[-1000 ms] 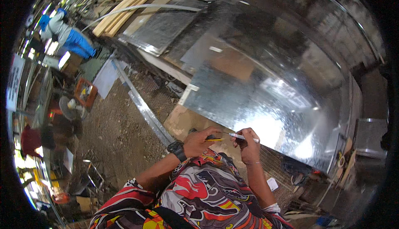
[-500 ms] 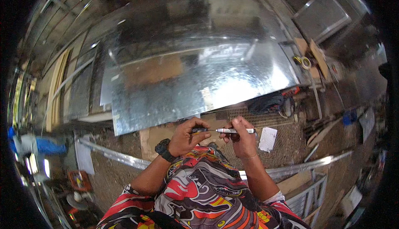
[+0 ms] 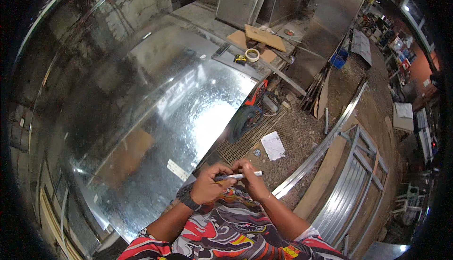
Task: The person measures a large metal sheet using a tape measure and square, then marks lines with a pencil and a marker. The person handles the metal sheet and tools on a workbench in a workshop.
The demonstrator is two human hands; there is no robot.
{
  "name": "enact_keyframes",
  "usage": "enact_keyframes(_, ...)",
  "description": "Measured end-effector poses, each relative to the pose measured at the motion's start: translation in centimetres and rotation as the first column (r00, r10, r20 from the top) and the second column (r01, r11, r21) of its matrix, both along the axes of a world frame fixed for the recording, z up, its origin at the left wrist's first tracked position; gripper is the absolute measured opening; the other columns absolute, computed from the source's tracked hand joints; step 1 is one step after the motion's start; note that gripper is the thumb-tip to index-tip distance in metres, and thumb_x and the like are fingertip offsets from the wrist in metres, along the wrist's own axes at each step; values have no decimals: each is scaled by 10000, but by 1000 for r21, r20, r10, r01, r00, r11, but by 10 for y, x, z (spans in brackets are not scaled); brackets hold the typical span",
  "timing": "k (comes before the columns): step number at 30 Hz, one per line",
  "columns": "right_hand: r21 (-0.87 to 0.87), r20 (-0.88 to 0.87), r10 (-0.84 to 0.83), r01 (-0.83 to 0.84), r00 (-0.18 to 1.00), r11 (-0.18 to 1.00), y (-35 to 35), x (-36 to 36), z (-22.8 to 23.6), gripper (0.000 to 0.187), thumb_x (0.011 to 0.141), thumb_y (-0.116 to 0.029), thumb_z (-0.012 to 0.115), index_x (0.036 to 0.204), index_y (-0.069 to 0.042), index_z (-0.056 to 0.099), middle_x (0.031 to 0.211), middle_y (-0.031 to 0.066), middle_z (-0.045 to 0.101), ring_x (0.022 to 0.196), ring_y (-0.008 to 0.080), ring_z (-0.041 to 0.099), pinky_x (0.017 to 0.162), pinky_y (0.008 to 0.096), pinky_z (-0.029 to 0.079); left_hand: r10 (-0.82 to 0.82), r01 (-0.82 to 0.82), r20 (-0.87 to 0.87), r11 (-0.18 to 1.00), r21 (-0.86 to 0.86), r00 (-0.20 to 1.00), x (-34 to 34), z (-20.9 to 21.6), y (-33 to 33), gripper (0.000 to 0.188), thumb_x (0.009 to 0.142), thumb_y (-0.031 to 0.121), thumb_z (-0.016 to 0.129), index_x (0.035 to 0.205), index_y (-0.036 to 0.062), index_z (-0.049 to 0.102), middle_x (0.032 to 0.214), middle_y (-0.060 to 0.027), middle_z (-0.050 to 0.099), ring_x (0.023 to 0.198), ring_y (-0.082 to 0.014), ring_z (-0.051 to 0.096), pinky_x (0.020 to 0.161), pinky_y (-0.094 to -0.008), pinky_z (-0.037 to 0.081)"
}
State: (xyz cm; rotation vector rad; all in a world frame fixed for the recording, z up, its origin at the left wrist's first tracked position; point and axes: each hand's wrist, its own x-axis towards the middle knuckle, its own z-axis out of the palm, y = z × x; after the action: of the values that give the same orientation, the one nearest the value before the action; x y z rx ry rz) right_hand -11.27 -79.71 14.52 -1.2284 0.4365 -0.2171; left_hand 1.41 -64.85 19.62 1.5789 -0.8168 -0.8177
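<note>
A slim white marker pen (image 3: 236,177) lies crosswise between my hands, close in front of my body. My left hand (image 3: 209,184), with a black watch on its wrist, has its fingers closed round the pen's left part. My right hand (image 3: 252,182) is closed on the pen's other part, and the white end sticks out past its fingers. The fingertips of both hands meet above the pen. Just beyond them lies a large shiny metal sheet (image 3: 188,99), bearing a white strip (image 3: 177,170) near its edge.
On the bench beyond the sheet sit a yellow tape measure (image 3: 240,59), a tape roll (image 3: 252,51) and a brown board (image 3: 265,37). A white paper (image 3: 273,146) is on the ground at right. Farther right are a long metal channel (image 3: 325,142) and a metal frame (image 3: 349,184).
My view has turned to the right. My hands, apart before with the marker pen in the right one, have come together, and the left fingers now grip the pen too.
</note>
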Motion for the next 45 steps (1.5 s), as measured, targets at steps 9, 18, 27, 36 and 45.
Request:
enact_keyframes(9, 76, -146, -273, 286, 951, 955, -83, -19, 38, 168, 959, -112, 738, 1044, 30, 714, 858, 113, 731, 704, 165, 690, 626, 294, 557, -204, 209, -168, 978, 13, 965, 40, -7, -90, 210, 968, 183, 751, 1085, 18, 695, 929, -8, 686, 892, -71, 603, 797, -267, 508)
enact_keyframes(18, -170, -219, -45, 7, 975, 985, -223, 15, 58, 267, 986, -57, 699, 1232, 43, 726, 961, 123, 774, 760, 119, 663, 675, 278, 548, -109, 103, -84, 992, -68, 991, 66, -14, -236, 168, 1043, 126, 618, 1152, 8, 667, 987, -26, 680, 913, -89, 596, 812, -282, 496)
enact_keyframes(27, -172, -65, -5, -7, 998, 985, -342, 49, 56, 286, 1024, -96, 662, 1270, 43, 700, 972, 134, 764, 793, 157, 700, 734, 309, 577, -21, 39, 135, 990, -134, 991, 85, 6, -357, 212, 1067, 160, 565, 1183, 10, 658, 1081, -116, 677, 949, -191, 651, 848, -324, 506)
enact_keyframes(36, -98, -62, 69, -75, 996, 992, -407, 107, 27, 276, 1020, -83, 656, 1258, 49, 705, 948, 135, 760, 792, 156, 700, 741, 298, 574, 36, -28, 195, 999, -46, 980, 131, -6, -411, 228, 1078, 202, 566, 1172, 13, 653, 1039, -100, 649, 980, -213, 634, 904, -342, 497)
enact_keyframes(45, -50, -74, -137, 134, 988, 990, -475, 180, 32, 260, 1022, -85, 641, 1215, 76, 706, 883, 125, 748, 724, 137, 650, 687, 277, 523, 291, -377, -405, 914, -150, 867, 213, -30, -487, 475, 1125, 422, 414, 1253, 22, 635, 948, -36, 664, 597, -54, 457, 502, -212, 354)
